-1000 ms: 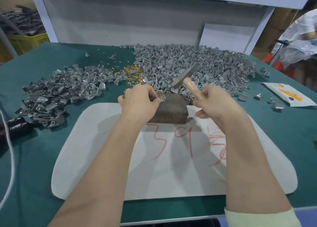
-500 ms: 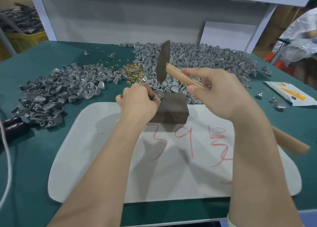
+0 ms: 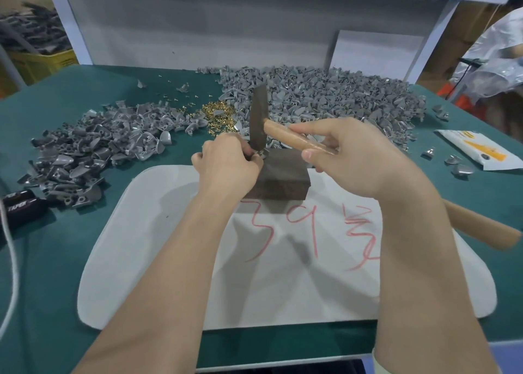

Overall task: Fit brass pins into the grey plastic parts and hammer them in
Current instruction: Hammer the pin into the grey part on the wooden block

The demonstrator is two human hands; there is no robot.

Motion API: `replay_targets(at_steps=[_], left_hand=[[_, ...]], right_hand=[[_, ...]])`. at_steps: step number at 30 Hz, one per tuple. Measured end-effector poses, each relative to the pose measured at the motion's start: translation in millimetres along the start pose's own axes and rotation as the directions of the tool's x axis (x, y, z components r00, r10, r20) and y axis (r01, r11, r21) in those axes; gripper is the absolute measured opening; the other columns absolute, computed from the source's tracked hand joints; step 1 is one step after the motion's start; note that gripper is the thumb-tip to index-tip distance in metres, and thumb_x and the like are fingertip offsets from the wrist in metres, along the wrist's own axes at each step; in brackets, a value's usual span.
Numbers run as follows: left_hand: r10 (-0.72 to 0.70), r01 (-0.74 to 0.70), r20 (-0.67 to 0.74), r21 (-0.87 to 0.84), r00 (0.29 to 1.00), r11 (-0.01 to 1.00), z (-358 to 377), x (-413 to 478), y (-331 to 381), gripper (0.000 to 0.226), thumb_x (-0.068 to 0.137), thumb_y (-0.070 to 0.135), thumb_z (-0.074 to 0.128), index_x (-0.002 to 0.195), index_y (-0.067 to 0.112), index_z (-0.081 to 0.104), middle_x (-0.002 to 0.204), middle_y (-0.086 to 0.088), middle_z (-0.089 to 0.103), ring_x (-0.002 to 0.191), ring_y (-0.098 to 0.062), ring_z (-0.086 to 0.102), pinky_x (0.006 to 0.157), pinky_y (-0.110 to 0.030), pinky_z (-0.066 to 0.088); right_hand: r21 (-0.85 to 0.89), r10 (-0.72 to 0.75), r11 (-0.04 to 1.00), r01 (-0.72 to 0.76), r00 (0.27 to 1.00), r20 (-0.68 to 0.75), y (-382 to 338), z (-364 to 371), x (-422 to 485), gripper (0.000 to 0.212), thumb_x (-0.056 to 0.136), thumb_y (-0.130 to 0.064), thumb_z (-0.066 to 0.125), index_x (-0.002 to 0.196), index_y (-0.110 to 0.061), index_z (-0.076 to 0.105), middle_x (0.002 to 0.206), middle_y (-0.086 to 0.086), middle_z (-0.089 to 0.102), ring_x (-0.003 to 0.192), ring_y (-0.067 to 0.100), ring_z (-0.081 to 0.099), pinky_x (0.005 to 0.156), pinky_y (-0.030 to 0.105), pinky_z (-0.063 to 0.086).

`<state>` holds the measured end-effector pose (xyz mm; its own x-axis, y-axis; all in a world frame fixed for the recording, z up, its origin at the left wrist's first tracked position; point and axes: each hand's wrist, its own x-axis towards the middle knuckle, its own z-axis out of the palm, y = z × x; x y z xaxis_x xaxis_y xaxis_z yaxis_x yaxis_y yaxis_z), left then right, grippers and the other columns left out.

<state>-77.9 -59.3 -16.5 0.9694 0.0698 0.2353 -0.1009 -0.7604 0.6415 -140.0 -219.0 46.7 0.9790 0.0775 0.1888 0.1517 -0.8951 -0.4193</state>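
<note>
**Q:** Head view. What is the state of each grip?

**A:** The left grip (image 3: 226,164) is pinched on one grey part (image 3: 262,154), which sits at its fingertips on the top edge of the block (image 3: 283,178). The right grip (image 3: 359,158) is clamped round the handle of the hammer (image 3: 259,121), just behind the head. The rest of the handle trails out past the wrist.

**Q:** Where is the hammer head?

**A:** Between the two grips, upright, with its lower face at the part. Whether the two are touching cannot be told.

**Q:** Is a pin seated?

**A:** It is too small to see. Loose pins (image 3: 219,116) lie just beyond the left grip, with heaps of parts on either side of them.

**Q:** How will the part handle?

**A:** Judged light, hard and smooth-shelled, so it may skate or flip under a blow. Hold it by its outer edges, with the fingertips low and clear of the pin hole.

**Q:** And the pins?

**A:** Stiff but tiny, and they probably roll easily. Pinch each one by the shank.

**Q:** What about the hammer?

**A:** It looks head-heavy. Holding it close to the head suits short, controlled taps.

**Q:** What supports the work?

**A:** The block rests on a white mat (image 3: 169,246), which lies on the green surface (image 3: 56,288) below both grips.
</note>
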Motion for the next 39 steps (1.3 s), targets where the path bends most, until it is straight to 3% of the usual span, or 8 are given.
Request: replay_targets(at_steps=[5,12,16,19,23,27,34,39], left_hand=[[0.004,-0.004,-0.012,-0.001,1.000,1.000,-0.3,-0.7,0.9,0.033,0.085,0.024,0.063,0.056,0.027,0.047,0.092,0.004,0.065,0.109,-0.029,0.052,0.091,-0.035,0.030],[0.009,-0.009,0.001,-0.009,1.000,1.000,-0.9,-0.9,0.8,0.031,0.085,0.026,0.064,0.059,0.028,0.048,0.088,0.009,0.056,0.111,-0.027,0.052,0.095,-0.036,0.030],[0.006,-0.006,-0.006,-0.018,1.000,1.000,-0.3,-0.4,1.0,0.026,0.085,0.024,0.064,0.061,0.024,0.053,0.085,0.007,0.057,0.109,-0.029,0.052,0.091,-0.034,0.030],[0.005,-0.005,-0.021,-0.027,1.000,1.000,0.3,-0.4,1.0,0.018,0.085,0.022,0.063,0.067,0.022,0.059,0.083,0.004,0.059,0.107,-0.030,0.052,0.085,-0.032,0.027],[0.003,-0.003,0.005,-0.014,1.000,1.000,0.0,-0.9,1.4,0.022,0.084,0.025,0.063,0.064,0.025,0.052,0.089,0.003,0.062,0.108,-0.029,0.052,0.087,-0.034,0.028],[0.025,-0.024,0.003,-0.045,1.000,0.999,1.0,0.1,0.1,0.011,0.082,0.033,0.063,0.088,0.031,0.054,0.105,0.010,0.065,0.112,-0.021,0.053,0.090,-0.036,0.029],[0.074,-0.075,-0.040,-0.019,0.996,0.997,7.3,1.5,2.0,0.009,0.088,0.036,0.062,0.081,0.033,0.056,0.096,0.009,0.065,0.109,-0.023,0.054,0.090,-0.036,0.028],[0.092,-0.093,-0.064,-0.012,0.994,0.996,8.5,1.6,2.8,0.012,0.088,0.032,0.062,0.078,0.033,0.055,0.081,0.013,0.055,0.102,-0.021,0.057,0.084,-0.033,0.024]], right_hand=[[0.062,0.017,0.998,-0.008,0.989,-0.148,0.6,-3.4,-2.8,0.042,0.092,-0.025,0.055,0.128,-0.048,0.052,0.093,-0.017,0.057,0.092,0.009,0.049,0.074,0.018,0.031],[-0.007,-0.007,1.000,0.008,1.000,0.023,-1.1,-1.1,-2.0,0.042,0.094,-0.026,0.053,0.129,-0.049,0.051,0.077,-0.022,0.056,0.065,0.000,0.048,0.052,0.010,0.034],[0.052,0.029,0.998,-0.023,0.992,-0.125,0.7,-1.7,-5.1,0.042,0.093,-0.023,0.053,0.129,-0.046,0.051,0.114,-0.011,0.064,0.101,0.014,0.056,0.076,0.021,0.035],[0.093,0.033,0.996,-0.014,0.979,-0.201,1.7,0.1,-1.5,0.045,0.093,-0.023,0.053,0.131,-0.047,0.049,0.114,-0.009,0.065,0.106,0.016,0.056,0.077,0.022,0.034],[0.087,0.027,0.996,-0.014,0.987,-0.155,-0.1,9.6,3.3,0.052,0.095,-0.014,0.047,0.136,-0.045,0.042,0.089,-0.024,0.060,0.090,0.013,0.051,0.077,0.020,0.035],[0.200,0.065,0.978,-0.054,0.997,-0.049,8.6,18.3,10.7,0.053,0.095,-0.004,0.039,0.133,-0.038,0.051,0.129,-0.025,0.055,0.124,0.003,0.049,0.108,0.031,0.038],[0.178,0.165,0.974,-0.138,0.975,-0.149,9.0,19.4,12.5,0.039,0.096,-0.014,0.042,0.117,-0.041,0.062,0.096,-0.005,0.060,0.088,0.016,0.054,0.074,0.025,0.039],[0.210,0.169,0.967,-0.143,0.979,-0.116,6.4,18.3,11.3,0.038,0.095,-0.012,0.044,0.117,-0.038,0.063,0.115,-0.008,0.065,0.107,0.020,0.061,0.087,0.029,0.047]])
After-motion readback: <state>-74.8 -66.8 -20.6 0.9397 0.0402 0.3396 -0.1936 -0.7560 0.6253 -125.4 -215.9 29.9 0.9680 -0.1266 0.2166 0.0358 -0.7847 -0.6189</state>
